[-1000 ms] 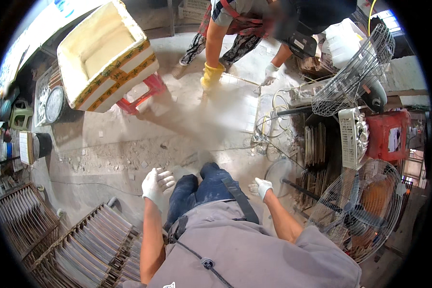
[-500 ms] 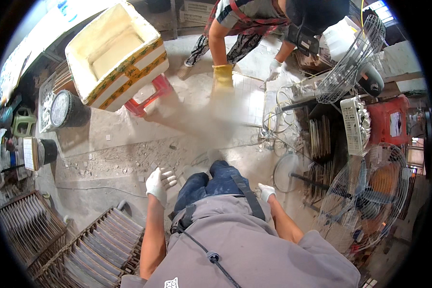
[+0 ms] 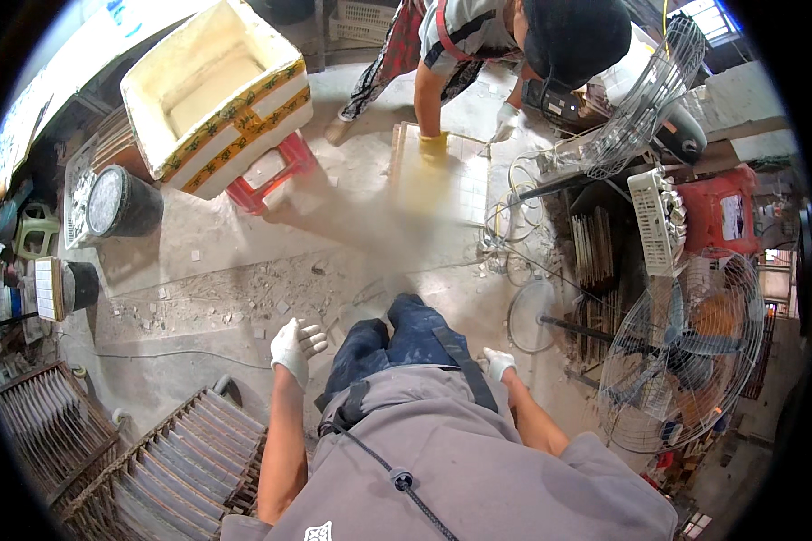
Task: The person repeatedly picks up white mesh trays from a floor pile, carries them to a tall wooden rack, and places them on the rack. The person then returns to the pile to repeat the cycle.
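Note:
My left hand (image 3: pixel 299 349), in a white glove, hangs beside my left thigh with its fingers spread and nothing in them. On the other side, my right hand (image 3: pixel 498 363), gloved in white too, is held out by my hip; its fingers look loosely stretched and it holds nothing. In front of me a co-worker bends over a white gridded panel (image 3: pixel 469 191) low near the floor. The co-worker's yellow glove (image 3: pixel 433 149) touches the panel, and a white glove (image 3: pixel 507 122) is at its far right corner.
A foam box (image 3: pixel 216 108) rests on a red stool (image 3: pixel 284 171). Left are a black bucket (image 3: pixel 126 203) and slatted racks (image 3: pixel 171 460). Two wire-caged fans (image 3: pixel 686 347) stand right, with a white crate (image 3: pixel 656 221). Cables and tile fragments litter the dusty floor.
The co-worker has leaned further over the panel, and the head has moved left and down. The panel's left edge shows more. My hands keep nearly the same pose; the view has shifted slightly.

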